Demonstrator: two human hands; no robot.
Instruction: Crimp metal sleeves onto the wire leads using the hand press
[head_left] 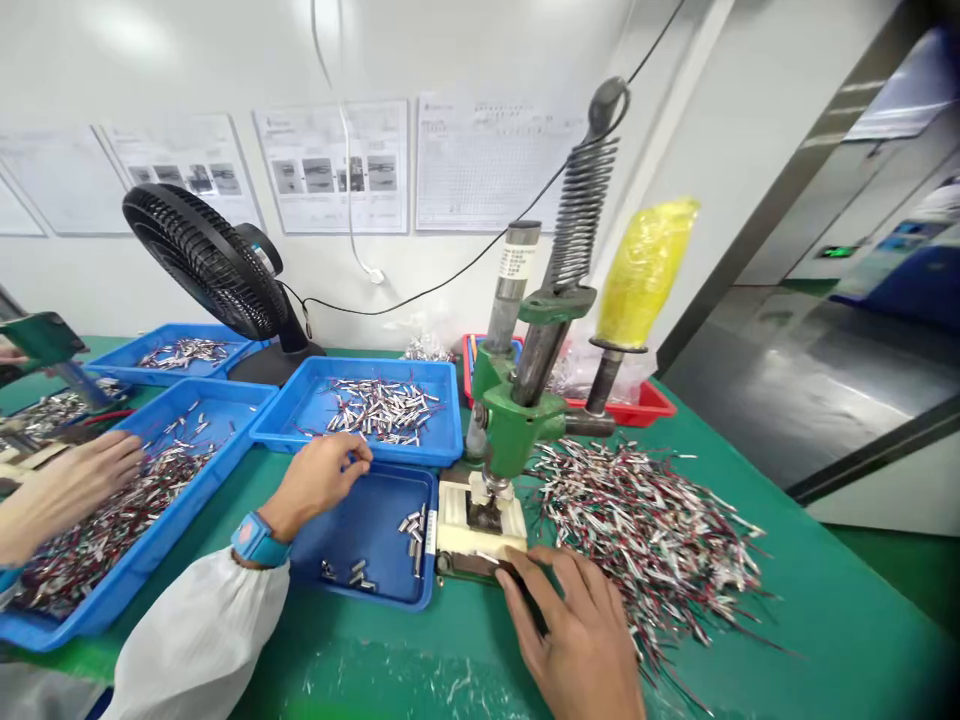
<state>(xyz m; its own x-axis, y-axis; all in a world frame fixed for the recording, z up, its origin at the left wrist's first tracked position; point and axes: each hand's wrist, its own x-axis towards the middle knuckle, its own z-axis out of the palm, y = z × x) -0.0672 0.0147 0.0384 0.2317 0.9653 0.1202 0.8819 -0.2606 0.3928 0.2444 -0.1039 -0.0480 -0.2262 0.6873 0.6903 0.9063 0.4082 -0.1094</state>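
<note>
My left hand (pixel 324 474) hovers over the near rim of a blue tray (pixel 262 428) of small silver parts with thin wires (pixel 386 408). Its thumb and fingers are pinched together, and what they hold, if anything, cannot be made out. My right hand (pixel 574 625) is at the front of the cream-coloured fixture (pixel 459 530) under a green hand press (pixel 517 430). Between its thumb and index finger is the end of a small silver piece (pixel 487 557). A dark blue tray (pixel 360 520) under my left hand holds several loose metal cylinders (pixel 415 540).
A big heap of wired silver parts (pixel 652 530) lies right of the press. The press's yellow-wrapped handle (pixel 645 275) sticks up at right. A black fan (pixel 214 265) and a red tray (pixel 645 405) stand behind. At left, another person's hand (pixel 82 485) is over a blue tray (pixel 97 590).
</note>
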